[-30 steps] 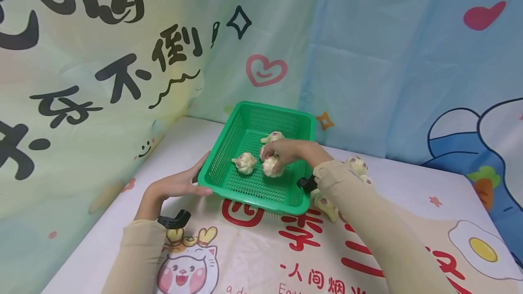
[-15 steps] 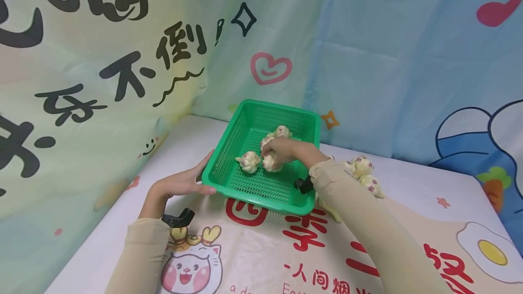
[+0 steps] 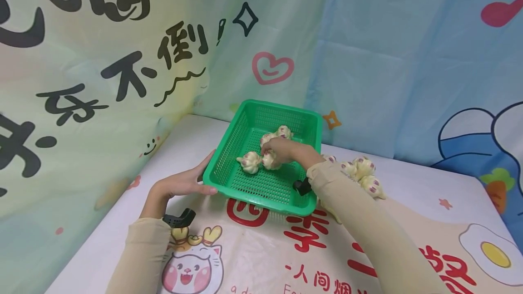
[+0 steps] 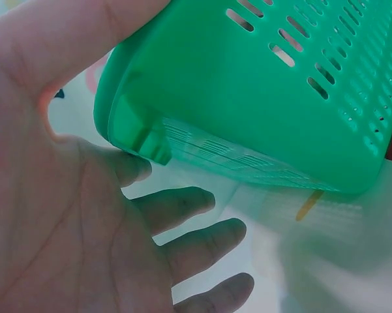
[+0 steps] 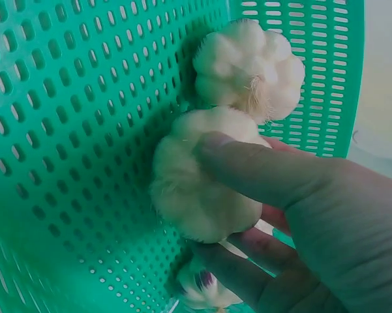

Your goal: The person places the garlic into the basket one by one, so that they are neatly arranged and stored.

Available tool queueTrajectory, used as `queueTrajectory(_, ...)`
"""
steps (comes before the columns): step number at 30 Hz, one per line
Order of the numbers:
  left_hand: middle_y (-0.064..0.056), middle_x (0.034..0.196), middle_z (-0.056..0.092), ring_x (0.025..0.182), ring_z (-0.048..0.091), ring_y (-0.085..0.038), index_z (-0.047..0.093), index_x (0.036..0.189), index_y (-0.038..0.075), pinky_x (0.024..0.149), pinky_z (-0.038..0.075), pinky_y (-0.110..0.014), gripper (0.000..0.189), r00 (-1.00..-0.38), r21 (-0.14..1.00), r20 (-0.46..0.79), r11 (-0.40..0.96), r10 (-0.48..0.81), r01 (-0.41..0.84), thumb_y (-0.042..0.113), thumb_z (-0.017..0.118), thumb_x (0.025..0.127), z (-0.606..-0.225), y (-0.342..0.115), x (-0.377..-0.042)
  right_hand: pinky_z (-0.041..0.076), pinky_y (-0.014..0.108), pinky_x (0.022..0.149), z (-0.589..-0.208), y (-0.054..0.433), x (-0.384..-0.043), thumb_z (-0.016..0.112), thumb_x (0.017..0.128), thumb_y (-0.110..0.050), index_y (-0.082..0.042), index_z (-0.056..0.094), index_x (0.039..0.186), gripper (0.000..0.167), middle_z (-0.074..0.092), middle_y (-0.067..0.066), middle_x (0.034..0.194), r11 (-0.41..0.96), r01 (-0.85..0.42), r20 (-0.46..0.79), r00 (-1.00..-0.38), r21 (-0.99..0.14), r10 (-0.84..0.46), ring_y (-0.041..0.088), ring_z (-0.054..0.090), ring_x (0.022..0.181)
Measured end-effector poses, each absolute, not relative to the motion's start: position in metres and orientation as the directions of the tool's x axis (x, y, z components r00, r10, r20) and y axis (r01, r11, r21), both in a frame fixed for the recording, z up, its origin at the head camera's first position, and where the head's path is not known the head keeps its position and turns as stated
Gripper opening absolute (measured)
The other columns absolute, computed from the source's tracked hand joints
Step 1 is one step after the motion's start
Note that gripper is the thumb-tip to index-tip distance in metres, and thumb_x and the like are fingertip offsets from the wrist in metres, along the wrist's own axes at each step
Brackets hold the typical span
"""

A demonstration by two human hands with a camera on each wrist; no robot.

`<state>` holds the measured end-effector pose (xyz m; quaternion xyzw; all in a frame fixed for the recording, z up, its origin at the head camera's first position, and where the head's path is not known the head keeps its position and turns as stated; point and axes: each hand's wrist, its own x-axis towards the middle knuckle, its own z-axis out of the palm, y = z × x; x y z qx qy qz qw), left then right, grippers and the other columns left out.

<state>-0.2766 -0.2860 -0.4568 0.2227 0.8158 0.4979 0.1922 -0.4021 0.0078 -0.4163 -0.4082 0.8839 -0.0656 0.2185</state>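
Note:
A green perforated plastic basket (image 3: 261, 196) stands on the table. My left hand (image 3: 185, 183) holds its near left corner, thumb along the front rim. In the left wrist view the other fingers (image 4: 196, 251) are spread and fairly straight below the rim. Inside the basket my right hand (image 3: 283, 149) grips a garlic bulb (image 5: 205, 179), thumb on top and fingers around its side. Just left of it lies another garlic bulb (image 3: 250, 162). Farther back are two more bulbs, one garlic bulb (image 3: 283, 131) nearest the far wall and one partly behind the hand.
Several more garlic bulbs (image 3: 363, 167) lie on the table right of the basket, partly hidden by the right sleeve (image 3: 359, 212). A printed cloth (image 3: 253, 267) covers the table. Hanging backdrops (image 3: 367, 67) stand close behind and to the left.
My right hand has shifted slightly left and away with the garlic bulb, closer to the bulb at left. My left hand stays on the basket corner. The head view has turned a little.

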Motion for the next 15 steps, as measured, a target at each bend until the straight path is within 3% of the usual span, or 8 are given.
queueTrajectory(5, 0.005, 0.16, -0.011, 0.146, -0.001, -0.027, -0.013, 0.15, 0.037, 0.113, 0.011, -0.061, 0.109, -0.828, 0.899, -0.087, 0.401, 0.553, 0.173, 0.031, 0.072, 0.083, -0.457, -0.2857, -0.2763, 0.046, 0.038, 0.097, -0.4185, 0.0058, -0.4046, 0.06, 0.093, -0.016, -0.007, 0.057, 0.13, 0.038, 0.055, 0.011, 0.133, 0.647, -0.703, -0.305, -0.572, -0.295, -0.761, 0.028, 0.053, 0.121)
queueTrajectory(15, 0.005, 0.16, -0.01, 0.146, 0.001, -0.028, -0.013, 0.151, 0.036, 0.113, 0.013, -0.062, 0.109, -0.826, 0.901, -0.095, 0.401, 0.556, 0.166, 0.033, 0.072, 0.082, -0.4586, -0.2864, -0.2775, 0.05, 0.035, 0.088, -0.4233, 0.0064, -0.4071, 0.06, 0.093, -0.015, -0.01, 0.056, 0.131, 0.039, 0.055, 0.01, 0.133, 0.655, -0.703, -0.301, -0.584, -0.278, -0.754, 0.026, 0.057, 0.113)
